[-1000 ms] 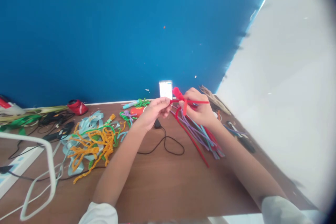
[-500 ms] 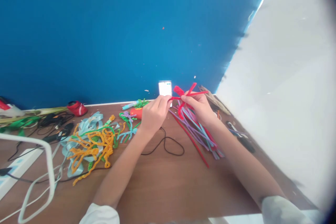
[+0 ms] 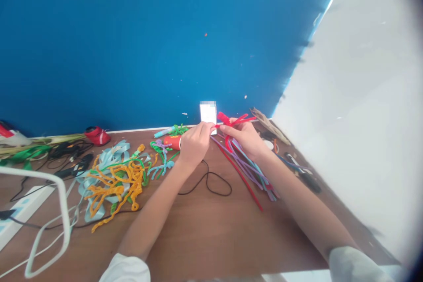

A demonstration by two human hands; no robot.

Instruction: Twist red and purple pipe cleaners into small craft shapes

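Right hand [image 3: 248, 137] slid leftward — pinching red stem [image 3: 224, 118].

Brown table [image 3: 211, 233]: ribbon [image 3: 114, 153], cable [image 3: 207, 176], pipe cleaners [image 3: 248, 167].

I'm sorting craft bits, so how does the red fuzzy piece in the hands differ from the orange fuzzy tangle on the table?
The red piece is held up by the left hand and right hand, while the orange tangle lies with light-blue ribbon on the table. The red piece looks smaller, with a few ends showing; the orange tangle spreads wider in many branching strands. Both look fuzzy.
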